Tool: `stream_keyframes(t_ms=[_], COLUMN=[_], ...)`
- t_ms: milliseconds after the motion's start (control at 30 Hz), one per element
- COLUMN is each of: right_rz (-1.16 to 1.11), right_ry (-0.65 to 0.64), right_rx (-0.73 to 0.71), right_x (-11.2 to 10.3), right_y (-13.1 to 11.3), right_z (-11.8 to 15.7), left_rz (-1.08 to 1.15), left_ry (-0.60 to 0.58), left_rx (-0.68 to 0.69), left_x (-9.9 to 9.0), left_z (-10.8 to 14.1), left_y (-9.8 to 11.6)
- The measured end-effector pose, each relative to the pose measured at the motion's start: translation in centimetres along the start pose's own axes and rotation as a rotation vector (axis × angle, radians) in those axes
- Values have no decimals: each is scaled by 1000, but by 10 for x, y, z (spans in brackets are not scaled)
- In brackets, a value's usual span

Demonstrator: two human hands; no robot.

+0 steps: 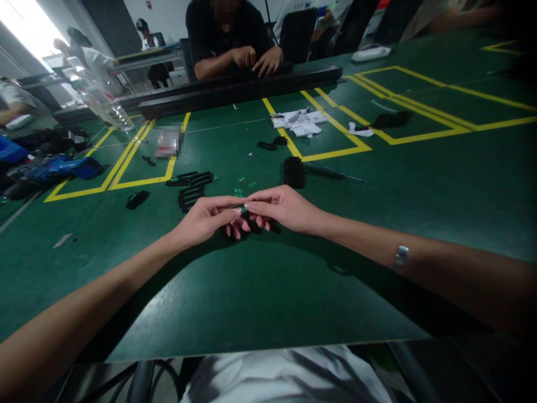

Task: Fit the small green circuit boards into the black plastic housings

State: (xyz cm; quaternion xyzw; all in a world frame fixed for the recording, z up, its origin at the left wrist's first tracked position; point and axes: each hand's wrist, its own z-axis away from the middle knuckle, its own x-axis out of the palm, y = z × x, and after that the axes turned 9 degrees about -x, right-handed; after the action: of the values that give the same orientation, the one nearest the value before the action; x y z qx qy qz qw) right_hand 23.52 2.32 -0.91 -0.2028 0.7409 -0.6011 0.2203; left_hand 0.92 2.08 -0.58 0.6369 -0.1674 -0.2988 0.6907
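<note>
My left hand (206, 219) and my right hand (285, 208) meet above the green table, fingertips touching. Pinched between both thumbs and forefingers is a small green piece (243, 209), mostly covered by the fingers; its exact kind does not show. Just beyond the hands lie several loose bits of shiny green (240, 181). Black slotted plastic parts (191, 196) rest close by on the left. To the right of them, behind my right hand, sits a stack of black parts (293, 171).
A screwdriver (335, 172) lies to the right. Crumpled white paper (300, 121) is farther back, before a long black bar (243, 89). A clear bottle (119, 115) and blue-and-black items (62, 168) stand at left. Another person's hands (258, 60) are across the table.
</note>
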Motion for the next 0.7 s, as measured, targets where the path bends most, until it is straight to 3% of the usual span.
stream_keyframes(t_ms=[700], right_rz=[-37], right_ry=[3], right_rx=[9], right_x=[0], right_y=[0], right_z=[0], left_rz=[25], left_ry=[35], left_rx=[-8], left_x=[2], left_z=[0], left_y=[-3])
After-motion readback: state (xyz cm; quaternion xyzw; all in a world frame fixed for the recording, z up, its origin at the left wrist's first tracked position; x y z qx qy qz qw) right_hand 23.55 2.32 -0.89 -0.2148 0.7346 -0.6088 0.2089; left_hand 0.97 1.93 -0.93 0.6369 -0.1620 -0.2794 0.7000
